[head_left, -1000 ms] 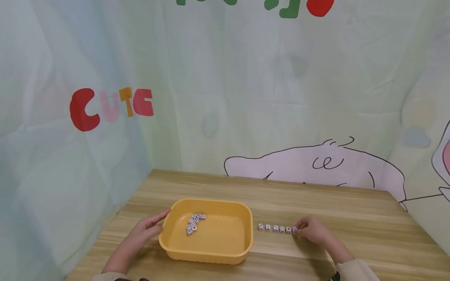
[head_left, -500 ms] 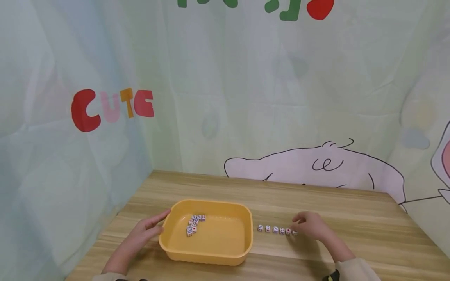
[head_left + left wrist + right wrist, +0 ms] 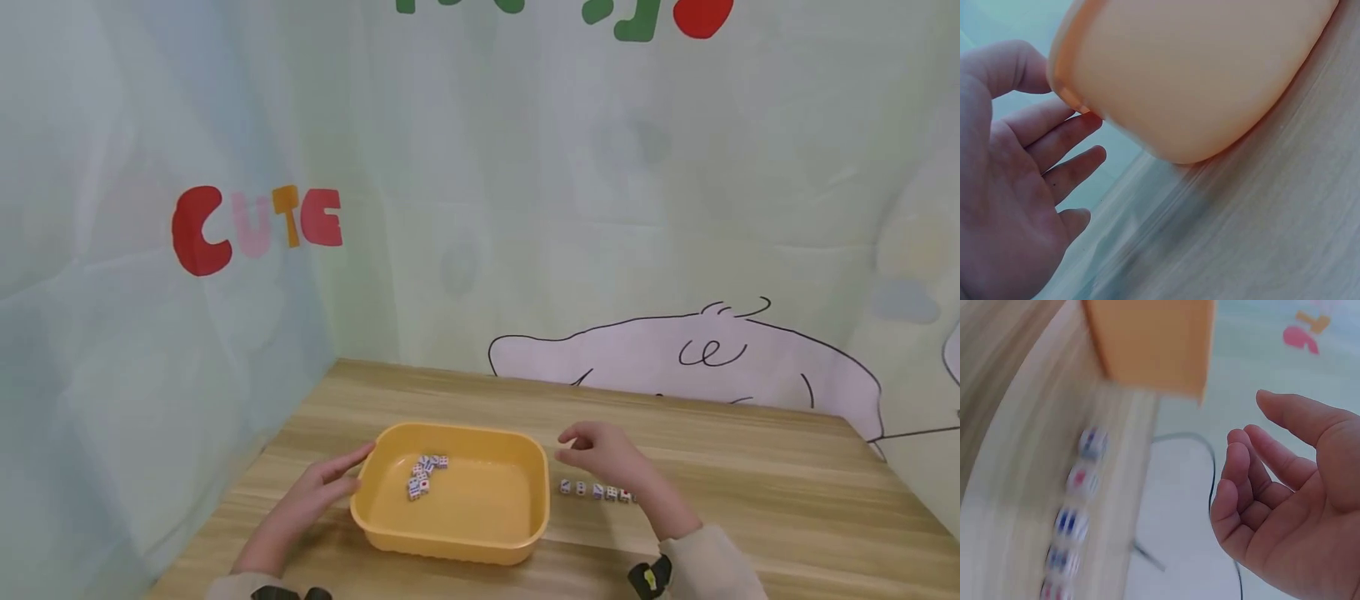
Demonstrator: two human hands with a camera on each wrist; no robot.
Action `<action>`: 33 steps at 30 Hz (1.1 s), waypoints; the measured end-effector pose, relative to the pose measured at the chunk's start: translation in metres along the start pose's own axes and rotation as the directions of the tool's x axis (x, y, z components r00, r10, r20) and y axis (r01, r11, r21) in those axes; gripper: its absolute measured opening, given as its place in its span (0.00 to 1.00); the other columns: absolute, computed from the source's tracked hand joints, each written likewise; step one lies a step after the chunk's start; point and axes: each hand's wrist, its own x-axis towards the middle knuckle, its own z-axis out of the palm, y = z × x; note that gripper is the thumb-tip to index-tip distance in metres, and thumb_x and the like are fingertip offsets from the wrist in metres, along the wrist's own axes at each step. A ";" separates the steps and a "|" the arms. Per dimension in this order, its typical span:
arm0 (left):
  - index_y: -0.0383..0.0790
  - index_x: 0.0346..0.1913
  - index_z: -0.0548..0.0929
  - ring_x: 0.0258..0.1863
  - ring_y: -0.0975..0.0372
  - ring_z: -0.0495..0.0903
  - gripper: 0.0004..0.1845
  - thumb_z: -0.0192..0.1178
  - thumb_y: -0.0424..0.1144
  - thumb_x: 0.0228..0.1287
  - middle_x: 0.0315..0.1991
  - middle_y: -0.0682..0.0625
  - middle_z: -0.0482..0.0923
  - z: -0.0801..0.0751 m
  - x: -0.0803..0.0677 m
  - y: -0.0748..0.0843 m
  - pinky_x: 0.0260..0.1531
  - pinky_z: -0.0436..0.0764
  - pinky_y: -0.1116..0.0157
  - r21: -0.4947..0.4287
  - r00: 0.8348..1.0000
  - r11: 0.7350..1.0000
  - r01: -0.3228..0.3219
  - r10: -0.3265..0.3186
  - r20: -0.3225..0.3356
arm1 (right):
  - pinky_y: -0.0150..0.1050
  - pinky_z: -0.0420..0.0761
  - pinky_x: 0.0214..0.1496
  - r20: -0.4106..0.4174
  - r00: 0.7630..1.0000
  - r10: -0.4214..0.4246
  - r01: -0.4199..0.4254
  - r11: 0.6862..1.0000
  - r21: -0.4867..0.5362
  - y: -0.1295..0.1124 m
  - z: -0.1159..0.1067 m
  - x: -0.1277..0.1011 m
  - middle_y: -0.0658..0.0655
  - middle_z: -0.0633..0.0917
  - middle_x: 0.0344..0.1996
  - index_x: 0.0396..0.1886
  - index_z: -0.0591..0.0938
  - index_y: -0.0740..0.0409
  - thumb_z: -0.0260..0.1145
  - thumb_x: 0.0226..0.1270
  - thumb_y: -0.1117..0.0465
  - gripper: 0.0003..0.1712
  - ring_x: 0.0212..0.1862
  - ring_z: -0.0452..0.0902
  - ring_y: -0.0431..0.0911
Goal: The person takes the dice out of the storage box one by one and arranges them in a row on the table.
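Head view alone shows tray's dice [image 3: 423,477]

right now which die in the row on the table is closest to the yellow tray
The leftmost die of the row: it lies nearest the yellow tray, while the others run off to the right, toward the right hand's wrist.

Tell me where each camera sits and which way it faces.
Head: on the person's head, looking down at table; left hand, right hand show.
Left wrist: beside tray; open palm shows.
Right wrist: over row of dice; curled fingers show.
All three views share the tray.
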 end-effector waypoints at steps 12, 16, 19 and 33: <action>0.30 0.69 0.64 0.69 0.43 0.58 0.31 0.55 0.35 0.64 0.70 0.38 0.61 0.002 0.003 0.000 0.62 0.69 0.56 -0.030 1.000 1.000 0.006 -0.006 0.014 | 0.34 0.73 0.28 0.111 0.987 -0.114 0.102 0.988 0.112 -0.048 0.041 0.017 0.50 0.79 0.26 0.45 0.84 0.63 0.69 0.60 0.58 0.16 0.29 0.71 0.42; 0.30 0.69 0.64 0.70 0.44 0.58 0.30 0.55 0.35 0.64 0.70 0.38 0.61 0.001 0.002 0.001 0.59 0.69 0.66 -0.028 1.000 1.000 0.004 -0.004 0.013 | 0.34 0.73 0.29 0.140 0.983 -0.118 0.098 0.984 0.146 -0.060 0.053 0.020 0.50 0.78 0.26 0.46 0.83 0.63 0.69 0.61 0.58 0.17 0.29 0.71 0.43; 0.30 0.69 0.64 0.70 0.44 0.57 0.30 0.55 0.34 0.64 0.70 0.38 0.61 0.001 0.002 0.002 0.58 0.69 0.70 -0.032 1.000 0.999 0.006 -0.006 0.011 | 0.34 0.74 0.31 0.153 0.981 -0.115 0.091 0.983 0.157 -0.068 0.062 0.022 0.51 0.78 0.27 0.46 0.84 0.63 0.70 0.60 0.58 0.17 0.30 0.72 0.43; 0.30 0.69 0.65 0.69 0.45 0.59 0.30 0.55 0.34 0.63 0.70 0.38 0.62 0.001 0.001 -0.001 0.59 0.69 0.67 -0.019 1.000 1.000 -0.003 0.003 0.005 | 0.32 0.73 0.29 0.160 0.972 -0.172 0.143 0.974 0.176 -0.088 0.099 0.030 0.49 0.81 0.26 0.42 0.85 0.63 0.70 0.57 0.60 0.15 0.29 0.72 0.39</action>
